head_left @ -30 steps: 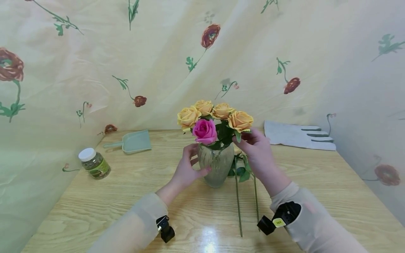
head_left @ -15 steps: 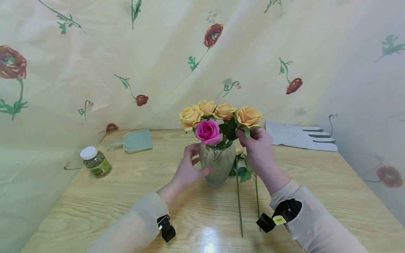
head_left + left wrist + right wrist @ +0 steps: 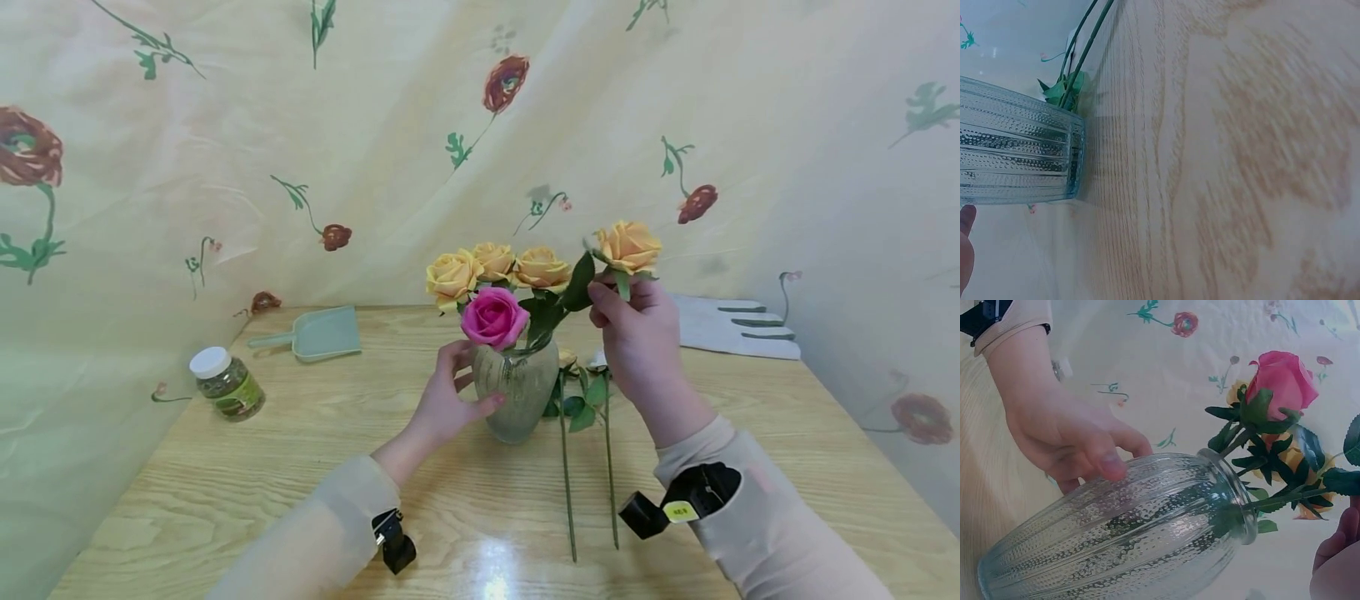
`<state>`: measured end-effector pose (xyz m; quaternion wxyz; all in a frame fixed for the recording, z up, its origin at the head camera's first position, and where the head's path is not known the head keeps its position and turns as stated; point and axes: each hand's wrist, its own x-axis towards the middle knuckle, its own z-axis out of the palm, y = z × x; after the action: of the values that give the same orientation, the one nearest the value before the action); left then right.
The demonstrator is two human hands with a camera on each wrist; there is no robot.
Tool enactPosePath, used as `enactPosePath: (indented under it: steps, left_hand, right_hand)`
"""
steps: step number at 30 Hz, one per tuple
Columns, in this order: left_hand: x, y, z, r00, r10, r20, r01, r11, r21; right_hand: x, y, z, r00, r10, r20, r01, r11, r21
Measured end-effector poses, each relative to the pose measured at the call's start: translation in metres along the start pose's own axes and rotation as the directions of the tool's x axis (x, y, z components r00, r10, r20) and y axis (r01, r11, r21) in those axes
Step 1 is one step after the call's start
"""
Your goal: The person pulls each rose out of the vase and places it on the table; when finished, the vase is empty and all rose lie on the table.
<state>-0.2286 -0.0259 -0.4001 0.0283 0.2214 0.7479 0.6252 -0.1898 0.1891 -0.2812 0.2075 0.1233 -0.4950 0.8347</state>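
A ribbed glass vase [image 3: 517, 400] stands on the table, and my left hand [image 3: 441, 404] holds its left side between thumb and fingers. My right hand [image 3: 641, 346] pinches a yellow rose [image 3: 628, 247] just beneath its bloom. This rose leans out to the right; in the right wrist view its leafy stem [image 3: 1288, 497] still runs into the vase's mouth. A pink rose [image 3: 495, 317] sits at the front of the vase. Several yellow roses [image 3: 453, 279] stand behind it. The left wrist view shows the vase's lower part [image 3: 1016, 150] and one fingertip.
Two long flower stems [image 3: 567, 483] lie right of the vase, their heads partly hidden. At the back right is a pale glove [image 3: 727, 325]. A light-green dustpan [image 3: 326, 335] and a white-lidded jar [image 3: 228, 387] are on the left. A flowered curtain hangs behind.
My right hand has drawn the yellow rose up and to the right, away from the other blooms. My left hand has stayed on the vase.
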Motion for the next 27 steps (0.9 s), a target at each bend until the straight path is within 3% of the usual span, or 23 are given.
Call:
enactPosePath:
  steps: [8, 16, 22, 27]
  left_hand:
    - [-0.001, 0.003, 0.0, 1.0, 0.006, -0.008, -0.006, 1.0, 0.011]
    - [-0.001, 0.001, 0.002, 0.999, 0.032, -0.013, -0.032, 0.999, 0.011]
    - [-0.002, 0.002, 0.002, 0.999, 0.045, -0.011, -0.045, 0.999, 0.012]
    - [-0.003, 0.002, 0.001, 0.999, 0.047, -0.009, -0.047, 0.999, 0.015]
  right_hand:
    - [-0.002, -0.002, -0.01, 0.996, 0.01, -0.088, 0.011, 0.973, 0.231]
    - [0.002, -0.005, -0.023, 0.986, -0.035, -0.165, 0.093, 0.93, 0.357]
    - [0.005, -0.013, -0.032, 0.967, 0.006, -0.254, 0.101, 0.908, 0.407]
    - [0.005, -0.015, -0.039, 0.953, 0.036, -0.301, 0.12, 0.866, 0.485]
